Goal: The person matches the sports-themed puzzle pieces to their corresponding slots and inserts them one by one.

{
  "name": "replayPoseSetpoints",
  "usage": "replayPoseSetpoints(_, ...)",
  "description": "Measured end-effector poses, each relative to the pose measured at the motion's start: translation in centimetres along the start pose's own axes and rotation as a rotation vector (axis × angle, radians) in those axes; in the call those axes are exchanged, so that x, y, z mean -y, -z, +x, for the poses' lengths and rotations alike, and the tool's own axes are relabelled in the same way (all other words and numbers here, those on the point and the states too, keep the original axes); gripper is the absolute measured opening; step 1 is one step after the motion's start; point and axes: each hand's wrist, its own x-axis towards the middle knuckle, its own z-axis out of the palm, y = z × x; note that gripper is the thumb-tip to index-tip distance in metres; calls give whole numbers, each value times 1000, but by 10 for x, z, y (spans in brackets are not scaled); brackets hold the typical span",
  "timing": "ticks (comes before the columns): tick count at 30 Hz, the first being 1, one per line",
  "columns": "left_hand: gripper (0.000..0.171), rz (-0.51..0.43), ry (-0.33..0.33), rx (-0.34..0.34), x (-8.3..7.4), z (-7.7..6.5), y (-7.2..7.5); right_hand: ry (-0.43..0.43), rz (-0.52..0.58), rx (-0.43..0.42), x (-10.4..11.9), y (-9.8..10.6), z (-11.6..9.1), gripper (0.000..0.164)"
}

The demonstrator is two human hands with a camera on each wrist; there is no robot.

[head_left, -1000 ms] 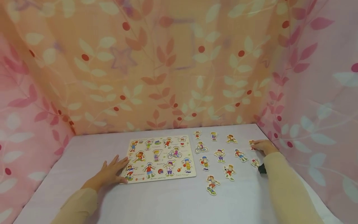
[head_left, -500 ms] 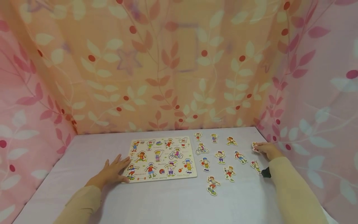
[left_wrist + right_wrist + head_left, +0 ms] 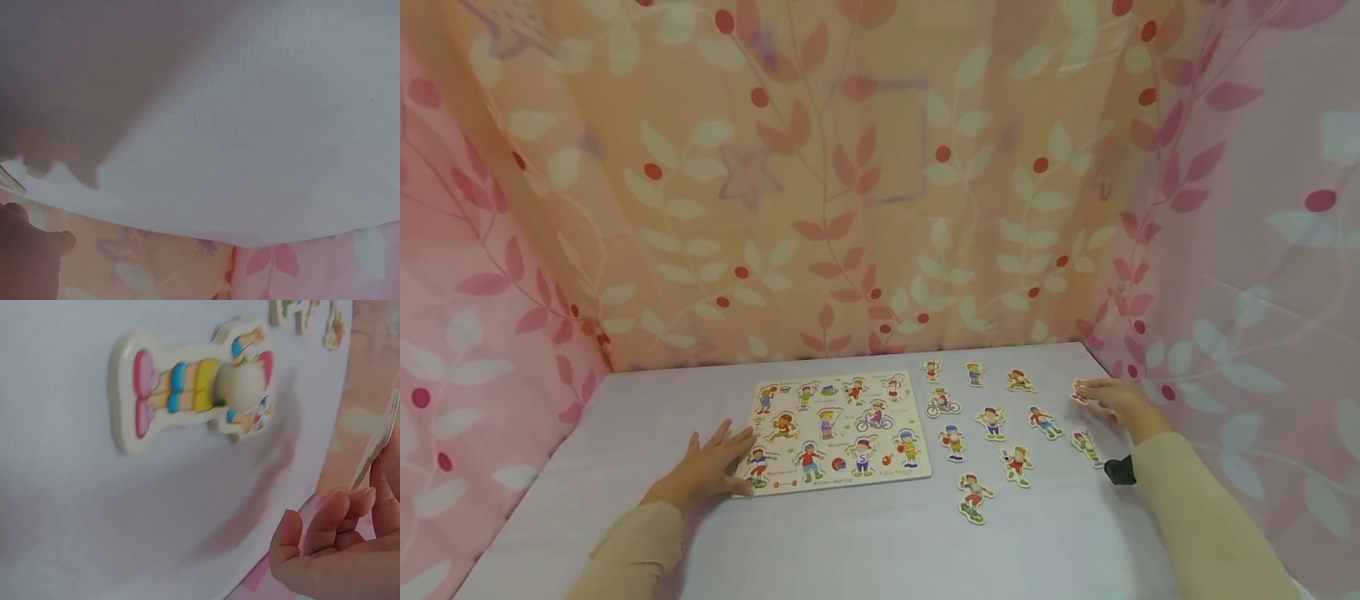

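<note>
My left hand (image 3: pixel 709 464) rests with spread fingers at the left edge of a wooden puzzle board (image 3: pixel 917 468) printed with children playing sports. At the far right, my right hand (image 3: pixel 1123 406) pinches a puzzle piece (image 3: pixel 380 440), which appears edge-on and raised off the table in the right wrist view. Its picture is mostly hidden by the fingers. Just below that hand lies a volleyball-player puzzle piece (image 3: pixel 187 384) with a round knob. The left wrist view catches only part of the left hand (image 3: pixel 28 262) and its shadow.
Several loose knobbed pieces lie right of the board, among them a cyclist piece (image 3: pixel 943 403), a skateboarder piece (image 3: pixel 973 498) and a footballer piece (image 3: pixel 1017 465). A black object (image 3: pixel 1120 471) sits at the right wrist. Floral curtains (image 3: pixel 850 208) border the white table (image 3: pixel 850 550).
The right hand has picked up the piece at the far right, lifting it off the table. The volleyball piece near the wrist is more exposed. My left hand stays at the board's edge.
</note>
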Motion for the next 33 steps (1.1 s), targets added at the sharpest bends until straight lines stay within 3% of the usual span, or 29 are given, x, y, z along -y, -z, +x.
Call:
replayPoseSetpoints(6,93,19,11,-1,2,0,-2,35,22,3,11,-9,-8,63)
replayPoseSetpoints(15,95,36,12,-3,2,-1,-2,64,11,-73,20,-26,-28,57)
replayPoseSetpoints(33,95,52,-19,-24,6,2,-4,153,31,-86,33,-51,-57,54)
